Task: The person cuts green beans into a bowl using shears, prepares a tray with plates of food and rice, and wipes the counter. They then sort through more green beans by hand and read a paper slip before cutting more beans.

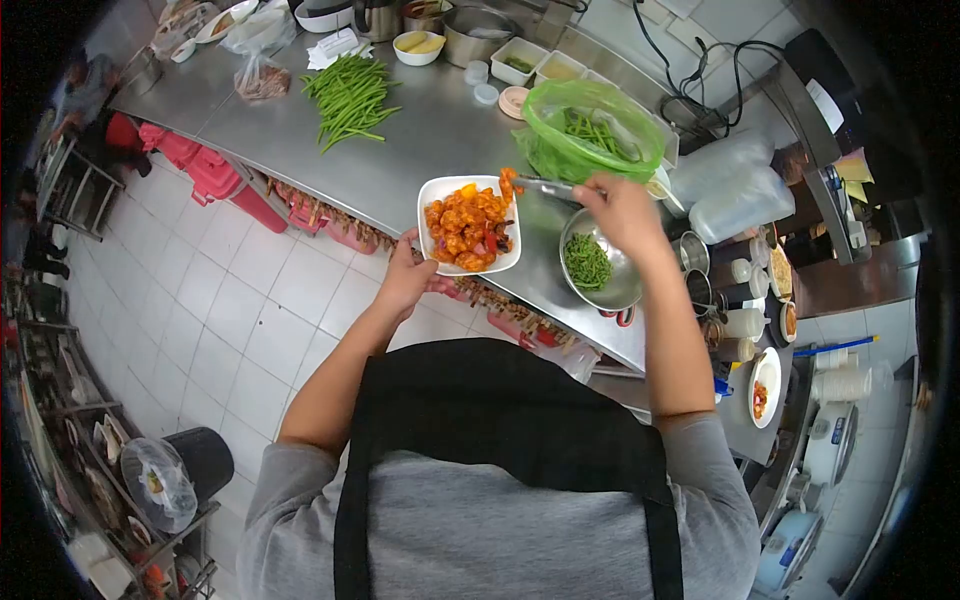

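My left hand (407,277) grips the lower left rim of a white square bowl (427,190), which is filled with orange-red sauced pieces (466,228). My right hand (622,213) is closed on metal tongs (548,187). Their tips hold one sauced piece (508,184) at the bowl's upper right edge. Below my right forearm, a metal bowl (627,285) contains chopped green beans (587,262). A green plastic bag (540,150) with more green beans inside stands behind the tongs on the steel counter.
Long green beans (350,95) lie on the counter (250,130), near a clear bag (262,78). Pots and containers line the back. At the right are bottles and a white oval plate (764,388) with food. A black bin (205,460) stands at the lower left; a person (88,85) is at the upper left.
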